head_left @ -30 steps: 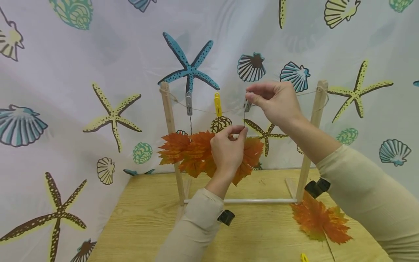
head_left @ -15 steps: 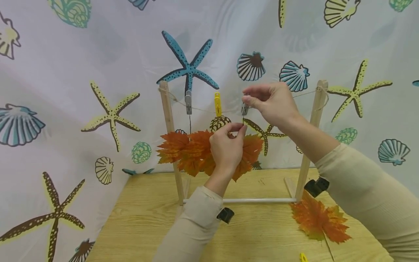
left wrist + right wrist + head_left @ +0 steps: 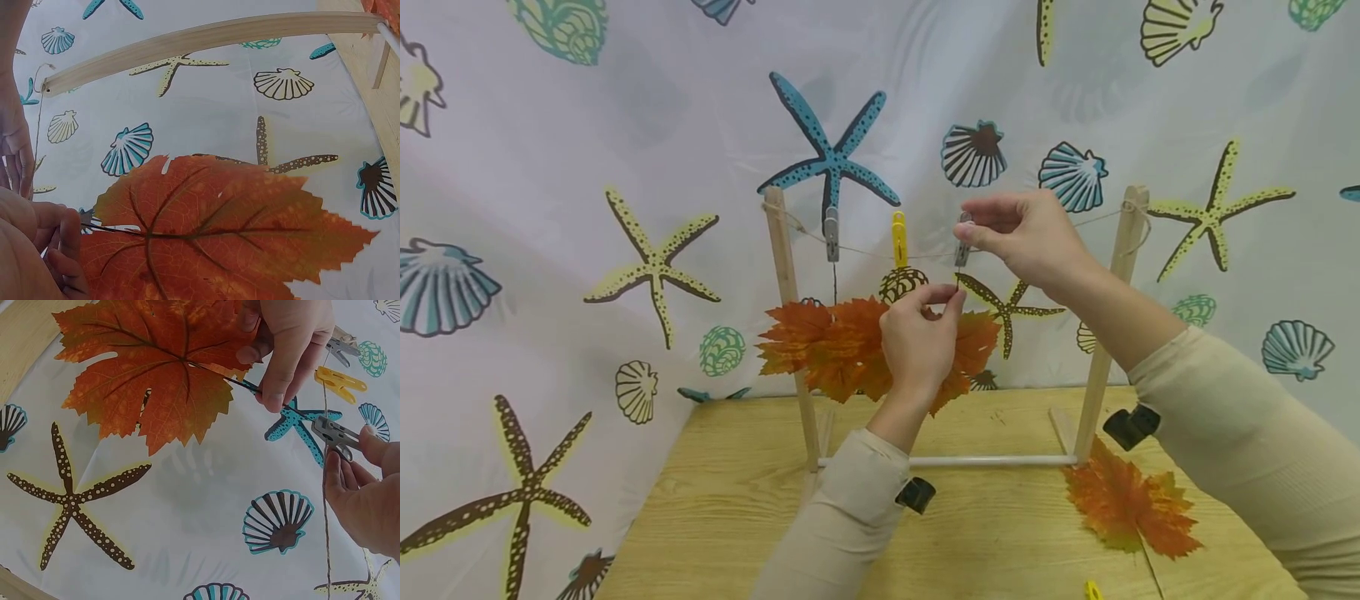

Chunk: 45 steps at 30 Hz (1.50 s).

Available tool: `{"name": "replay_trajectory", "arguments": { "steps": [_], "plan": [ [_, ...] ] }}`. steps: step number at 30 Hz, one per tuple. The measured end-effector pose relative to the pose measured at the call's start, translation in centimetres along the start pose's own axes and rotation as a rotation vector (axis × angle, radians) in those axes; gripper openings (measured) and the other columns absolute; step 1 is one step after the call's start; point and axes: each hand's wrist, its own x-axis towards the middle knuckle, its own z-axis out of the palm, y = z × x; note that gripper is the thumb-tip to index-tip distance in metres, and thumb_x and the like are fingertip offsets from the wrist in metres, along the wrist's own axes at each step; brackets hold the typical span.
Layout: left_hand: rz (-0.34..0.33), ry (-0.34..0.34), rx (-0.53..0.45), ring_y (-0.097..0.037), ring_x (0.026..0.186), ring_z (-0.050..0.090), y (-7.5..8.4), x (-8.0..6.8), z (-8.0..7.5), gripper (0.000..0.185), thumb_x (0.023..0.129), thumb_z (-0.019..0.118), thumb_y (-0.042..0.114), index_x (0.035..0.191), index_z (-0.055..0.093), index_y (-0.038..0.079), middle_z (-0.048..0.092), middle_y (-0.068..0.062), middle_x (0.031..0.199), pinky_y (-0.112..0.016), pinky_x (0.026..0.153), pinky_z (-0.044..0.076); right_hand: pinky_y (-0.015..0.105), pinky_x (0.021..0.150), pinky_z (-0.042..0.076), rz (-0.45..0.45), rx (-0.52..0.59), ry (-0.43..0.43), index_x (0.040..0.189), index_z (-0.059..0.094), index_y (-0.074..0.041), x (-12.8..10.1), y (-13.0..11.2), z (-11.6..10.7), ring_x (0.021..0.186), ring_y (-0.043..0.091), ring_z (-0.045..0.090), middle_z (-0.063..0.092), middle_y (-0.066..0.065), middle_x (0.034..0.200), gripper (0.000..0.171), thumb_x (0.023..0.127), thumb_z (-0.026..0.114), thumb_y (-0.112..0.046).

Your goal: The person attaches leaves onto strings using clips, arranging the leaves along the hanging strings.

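Observation:
My left hand point(image 3: 919, 337) pinches the thin dark stem of an orange maple leaf point(image 3: 156, 369) between thumb and finger, just below the line. Above it, my right hand point(image 3: 1037, 237) pinches the handles of a grey clothespin point(image 3: 334, 434) on the twine point(image 3: 325, 519). The stem's upper end reaches the clothespin's mouth in the right wrist view. To the left, another grey clothespin point(image 3: 832, 235) and a yellow clothespin point(image 3: 899, 239) sit on the twine. More maple leaves point(image 3: 797, 333) hang beneath them, partly hidden behind my left hand.
Two wooden posts point(image 3: 790, 292) hold up the twine, with a white rod point(image 3: 992, 460) joining them low down. On the wooden table point(image 3: 722, 500), a loose maple leaf point(image 3: 1131, 504) lies at the right. A yellow clip point(image 3: 1093, 590) shows at the front edge. Behind hangs a sea-patterned cloth point(image 3: 700, 125).
The grey clothespin in my right hand has shifted slightly left, and its handles now show more between the fingers. My left hand stays at the stem almost unmoved.

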Motion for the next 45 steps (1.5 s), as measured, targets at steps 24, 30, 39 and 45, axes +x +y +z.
{"name": "replay_trajectory", "arguments": {
  "steps": [24,30,39,45],
  "plan": [
    [-0.020,-0.017,-0.088,-0.012,0.061,0.065,-0.6,-0.8,-0.4,0.019,0.087,0.079,0.030,0.096,0.080,0.012,0.078,0.000,0.087,-0.024,0.058,0.053,0.043,0.107,0.047,0.056,0.032,-0.012,0.130,0.065,-0.008,-0.7,0.8,0.3,0.117,0.021,0.067,0.069,0.010,0.127,0.050,0.087,0.079,-0.030],
    [0.002,-0.041,-0.109,-0.010,0.061,0.065,-0.7,-1.1,-0.1,0.020,0.087,0.079,0.030,0.097,0.080,0.013,0.078,0.000,0.088,-0.024,0.059,0.055,0.040,0.104,0.050,0.038,0.043,0.019,0.131,0.065,-0.008,-1.2,1.5,-0.1,0.117,0.020,0.067,0.070,0.009,0.127,0.051,0.087,0.079,-0.030],
    [0.014,-0.070,-0.105,-0.008,0.062,0.064,-0.8,-1.3,0.2,0.017,0.087,0.079,0.030,0.094,0.080,0.014,0.078,0.002,0.087,-0.022,0.060,0.055,0.027,0.096,0.054,-0.044,0.076,0.121,0.128,0.067,-0.012,-3.0,2.5,-0.4,0.109,0.014,0.070,0.072,0.006,0.123,0.047,0.088,0.077,-0.033],
    [0.027,-0.079,-0.125,-0.012,0.065,0.067,-1.0,-1.3,0.1,0.016,0.087,0.079,0.025,0.096,0.080,0.012,0.078,-0.001,0.090,-0.022,0.063,0.056,0.021,0.092,0.054,-0.038,0.122,0.100,0.128,0.067,-0.010,-3.8,2.9,0.0,0.109,0.013,0.070,0.072,0.008,0.123,0.046,0.088,0.077,-0.031]
  ]
}}
